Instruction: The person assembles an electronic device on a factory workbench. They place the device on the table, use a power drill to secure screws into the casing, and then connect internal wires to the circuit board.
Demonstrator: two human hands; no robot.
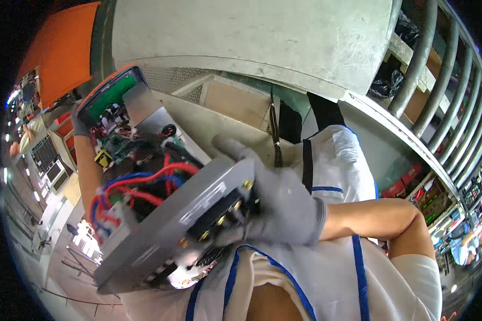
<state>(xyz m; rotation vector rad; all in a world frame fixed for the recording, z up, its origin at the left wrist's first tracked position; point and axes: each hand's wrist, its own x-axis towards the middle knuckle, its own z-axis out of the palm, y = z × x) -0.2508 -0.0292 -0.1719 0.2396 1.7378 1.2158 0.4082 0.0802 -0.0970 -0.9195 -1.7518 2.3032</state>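
Grey panel (163, 230), long axis up rightward (connectors (221, 220) toward lower right)

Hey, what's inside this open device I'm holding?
Inside the device, red and blue wires, a green board and a yellow part show. Whatever lies under the wires or behind the grey panel is covered.

A worn, pale desk (262, 32) spans the top, with a shallow wooden box (235, 101) near its lower edge. Thick metal bars (420, 64) stand at the right; an orange sheet (64, 53) fills the upper left, above small white lights (6, 175).
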